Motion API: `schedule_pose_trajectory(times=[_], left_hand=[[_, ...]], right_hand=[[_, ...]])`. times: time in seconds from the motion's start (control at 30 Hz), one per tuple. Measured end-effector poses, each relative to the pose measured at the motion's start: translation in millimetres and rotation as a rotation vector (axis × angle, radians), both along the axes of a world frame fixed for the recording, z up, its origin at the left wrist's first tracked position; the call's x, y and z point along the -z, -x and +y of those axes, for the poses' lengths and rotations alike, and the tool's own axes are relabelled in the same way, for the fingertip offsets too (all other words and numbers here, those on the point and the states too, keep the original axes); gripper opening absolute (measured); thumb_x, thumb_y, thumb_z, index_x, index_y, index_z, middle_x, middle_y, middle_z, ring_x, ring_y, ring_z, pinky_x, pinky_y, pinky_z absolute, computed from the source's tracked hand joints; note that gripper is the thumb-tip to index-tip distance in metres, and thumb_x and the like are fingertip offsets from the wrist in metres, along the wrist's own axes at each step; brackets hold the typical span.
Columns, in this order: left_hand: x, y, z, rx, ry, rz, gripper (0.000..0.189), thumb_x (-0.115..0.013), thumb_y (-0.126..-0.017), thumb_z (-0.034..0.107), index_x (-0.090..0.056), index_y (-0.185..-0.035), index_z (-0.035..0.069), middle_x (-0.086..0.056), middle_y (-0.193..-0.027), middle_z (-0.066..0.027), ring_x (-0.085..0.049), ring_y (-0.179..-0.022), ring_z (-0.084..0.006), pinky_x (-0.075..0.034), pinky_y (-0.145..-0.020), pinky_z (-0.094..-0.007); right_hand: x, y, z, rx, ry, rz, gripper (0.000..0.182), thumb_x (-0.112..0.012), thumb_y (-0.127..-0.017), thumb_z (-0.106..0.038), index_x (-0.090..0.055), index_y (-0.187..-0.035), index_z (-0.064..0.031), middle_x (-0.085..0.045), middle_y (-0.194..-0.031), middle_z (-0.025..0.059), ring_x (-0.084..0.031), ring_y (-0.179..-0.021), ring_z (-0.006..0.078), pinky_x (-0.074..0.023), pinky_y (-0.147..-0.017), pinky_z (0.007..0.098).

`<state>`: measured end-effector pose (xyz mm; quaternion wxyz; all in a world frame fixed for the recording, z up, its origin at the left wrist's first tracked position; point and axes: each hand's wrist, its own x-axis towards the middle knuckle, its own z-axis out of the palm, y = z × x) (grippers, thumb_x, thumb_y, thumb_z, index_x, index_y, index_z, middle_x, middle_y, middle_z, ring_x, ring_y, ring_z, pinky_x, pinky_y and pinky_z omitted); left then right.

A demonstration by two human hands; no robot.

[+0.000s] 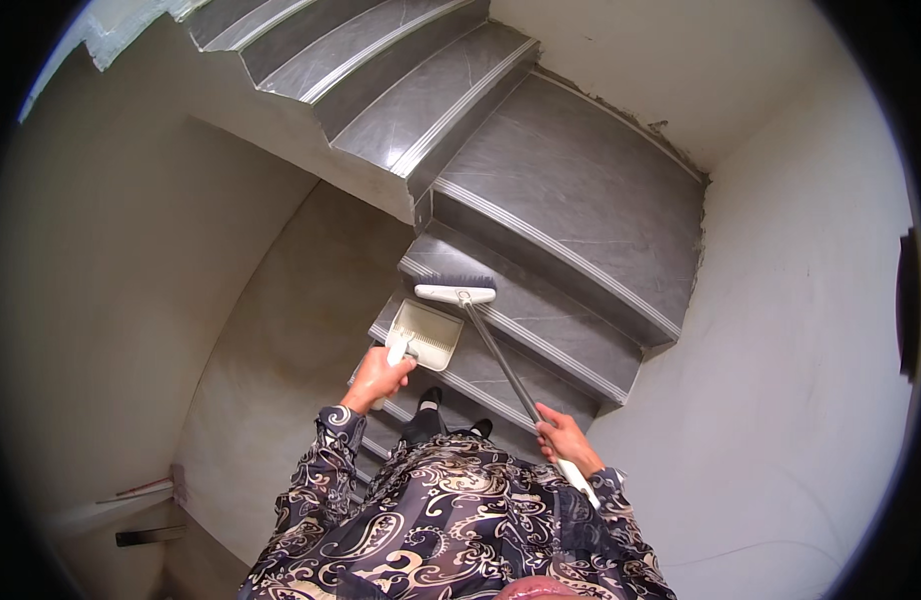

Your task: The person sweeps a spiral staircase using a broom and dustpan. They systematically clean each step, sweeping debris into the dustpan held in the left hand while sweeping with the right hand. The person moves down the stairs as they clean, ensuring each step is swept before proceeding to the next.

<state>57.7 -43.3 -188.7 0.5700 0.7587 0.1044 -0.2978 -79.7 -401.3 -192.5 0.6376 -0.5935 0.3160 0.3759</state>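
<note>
My left hand (379,377) grips the white handle of a dustpan (429,330), whose pale pan has a row of comb teeth inside. My right hand (567,436) is closed around the grey pole of a broom (498,352), with the pole's white end sticking out below the fist. Dark bristles on the broom's white head (454,292) lie over the front part of a grey stair tread (460,259). The dustpan is just below that head, in front of the same step's striped edge. I cannot tell whether the pan rests on the step below.
Grey tiled stairs turn at a wide landing (580,187) and climb to the upper left, each with a pale striped nosing (460,105). A plain wall (775,360) borders the right side. Past the left ends of the steps is an open drop towards a lower surface (280,322).
</note>
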Motion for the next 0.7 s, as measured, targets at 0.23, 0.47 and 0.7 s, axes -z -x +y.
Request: schedule_pose_trajectory(times=[0.23, 0.47, 0.7], left_hand=[[-12.3, -16.5, 3.7, -0.008, 0.005, 0.024, 0.025, -0.067, -0.089, 0.019, -0.058, -0.072, 0.004, -0.056, -0.057, -0.0011, -0.047, -0.040, -0.0089, -0.036, -0.037, -0.0274], [-5.0, -11.1, 2.6, -0.023, 0.033, 0.037, 0.022, -0.067, -0.089, 0.019, -0.063, -0.080, -0.001, -0.060, -0.059, -0.0034, -0.050, -0.041, -0.0107, -0.038, -0.037, -0.0284], [-8.8, -7.7, 5.1, -0.035, 0.032, 0.046, 0.023, -0.066, -0.089, 0.019, -0.061, -0.076, 0.000, -0.060, -0.059, -0.0034, -0.049, -0.041, -0.0102, -0.038, -0.038, -0.0280]], right_hand=[[0.0, -37.7, 21.5, -0.060, 0.023, -0.156, 0.060, -0.051, -0.100, -0.012, -0.029, -0.156, -0.0151, -0.052, -0.071, 0.0027, -0.046, -0.049, 0.0098, -0.0386, -0.038, 0.0251], [55.8, -72.3, 39.8, -0.028, -0.054, -0.075, 0.063, -0.049, -0.100, -0.012, -0.024, -0.157, -0.0164, -0.049, -0.069, 0.0017, -0.044, -0.049, 0.0093, -0.0404, -0.040, 0.0258], [-10.6, -31.5, 9.3, -0.089, -0.086, -0.034, 0.062, -0.052, -0.099, -0.011, -0.028, -0.156, -0.0172, -0.050, -0.071, 0.0015, -0.044, -0.049, 0.0085, -0.0398, -0.039, 0.0248]])
